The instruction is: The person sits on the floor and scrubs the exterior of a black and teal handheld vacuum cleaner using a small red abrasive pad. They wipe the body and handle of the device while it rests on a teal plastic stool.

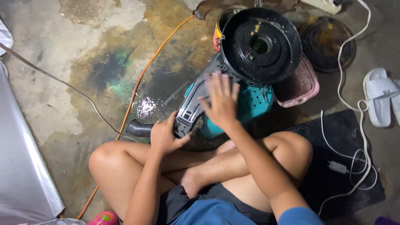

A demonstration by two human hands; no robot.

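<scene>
A wet black plastic appliance part (258, 46), round with a central hole and a grey handle-like extension (192, 106), rests tilted on a teal plastic stool (254, 104) in front of my crossed legs. My left hand (164, 135) grips the lower end of the grey extension. My right hand (221, 100) lies flat with fingers spread on the part near its handle, slightly blurred. A black tube end (138, 128) sticks out just left of my left hand.
An orange hose (135, 89) and a grey cable (62, 81) cross the wet stained concrete floor. A pink basket (301, 85), a rusty round lid (327, 41), a white cable with adapter (338, 166), a white sandal (378, 98), a black mat (333, 183) and silver sheeting (21, 166) surround me.
</scene>
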